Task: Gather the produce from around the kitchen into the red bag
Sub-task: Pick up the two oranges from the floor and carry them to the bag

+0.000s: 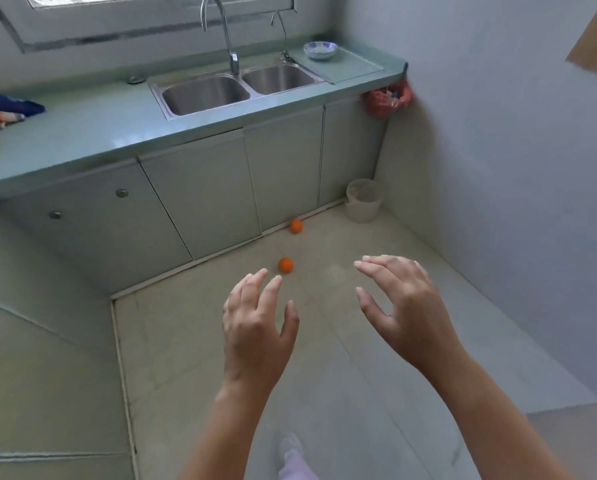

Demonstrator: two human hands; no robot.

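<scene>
Two small oranges lie on the tiled floor: one orange just beyond my left fingertips, a second orange further off against the cabinet base. The red bag hangs at the right end of the counter, by the wall corner. My left hand is stretched out in front of me, fingers apart, holding nothing. To its right, my right hand is likewise spread and empty. Both hands hover above the floor, apart from the fruit.
A green counter with a double steel sink and tall tap runs across the back. A bowl sits at its right end, cloths at its left. A pale bucket stands in the floor corner. The wall closes the right side.
</scene>
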